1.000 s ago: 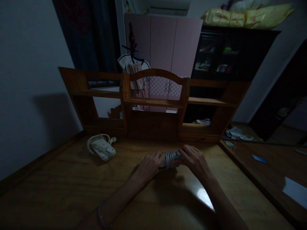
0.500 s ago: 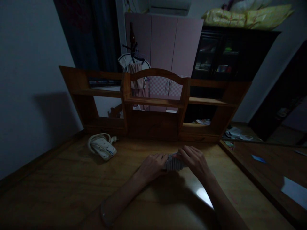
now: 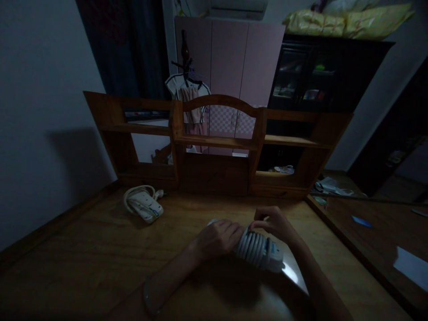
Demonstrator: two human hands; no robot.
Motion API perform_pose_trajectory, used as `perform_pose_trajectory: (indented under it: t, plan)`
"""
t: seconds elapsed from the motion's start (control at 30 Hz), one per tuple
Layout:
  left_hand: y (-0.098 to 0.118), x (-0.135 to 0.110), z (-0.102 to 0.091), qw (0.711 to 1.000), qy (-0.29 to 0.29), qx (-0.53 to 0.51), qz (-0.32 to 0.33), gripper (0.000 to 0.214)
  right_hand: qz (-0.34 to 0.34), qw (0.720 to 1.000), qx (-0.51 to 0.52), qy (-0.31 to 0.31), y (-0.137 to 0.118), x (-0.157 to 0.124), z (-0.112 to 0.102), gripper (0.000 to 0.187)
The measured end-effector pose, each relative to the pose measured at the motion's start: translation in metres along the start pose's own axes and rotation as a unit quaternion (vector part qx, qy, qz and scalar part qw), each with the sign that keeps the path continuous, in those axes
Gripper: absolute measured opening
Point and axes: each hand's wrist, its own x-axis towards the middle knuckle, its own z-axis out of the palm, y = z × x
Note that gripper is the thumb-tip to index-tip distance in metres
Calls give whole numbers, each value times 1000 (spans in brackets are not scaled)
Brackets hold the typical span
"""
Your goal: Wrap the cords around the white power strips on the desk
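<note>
A pale power strip (image 3: 276, 257) with a blue label lies slanted above the wooden desktop. Its thick grey-white cord (image 3: 251, 247) is wound around it in several tight loops. My left hand (image 3: 219, 237) is wrapped over the strip's left part, fingers closed, and hides most of that end. At the top edge of the loops, my right hand (image 3: 272, 220) pinches the cord between thumb and fingertips. A second white power strip (image 3: 149, 209), with a loosely coiled cord and plug, rests on the desk to the left.
A wooden shelf unit (image 3: 217, 142) stands along the desk's (image 3: 100, 267) far edge. A wall (image 3: 50, 125) bounds the left side. On the right, a darker surface (image 3: 371, 240) holds a blue card (image 3: 361, 221) and a white sheet (image 3: 413, 265).
The wrapped strip has turned, so its labelled right end and more cord loops now show. My right hand has shifted from the strip's right end to the top of the loops.
</note>
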Motion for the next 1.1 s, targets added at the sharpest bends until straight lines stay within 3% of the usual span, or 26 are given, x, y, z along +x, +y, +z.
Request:
perform_pose_trajectory:
  t: [0.27,0.4,0.57,0.73,0.8,0.93,1.1]
  plan:
    - [9,-6,7,995,71,-60,22,32,107,963,219,-118,6,3,10,33]
    - [10,-7,5,992,100,-76,14,28,129,946,265,-132,6,3,16,31]
    - [8,-8,4,988,128,-82,5,26,124,968,199,-85,3,3,17,29]
    - [2,-8,9,987,130,-94,-27,27,38,995,83,-31,0,5,17,28]
    - [1,-8,9,986,124,-106,-37,35,34,997,64,-24,1,7,18,30]
    - [-1,-7,6,972,108,-178,-106,54,41,998,40,-15,7,7,25,36]
    - [-3,-7,2,951,95,-215,-199,49,-30,998,50,-5,17,6,40,24]
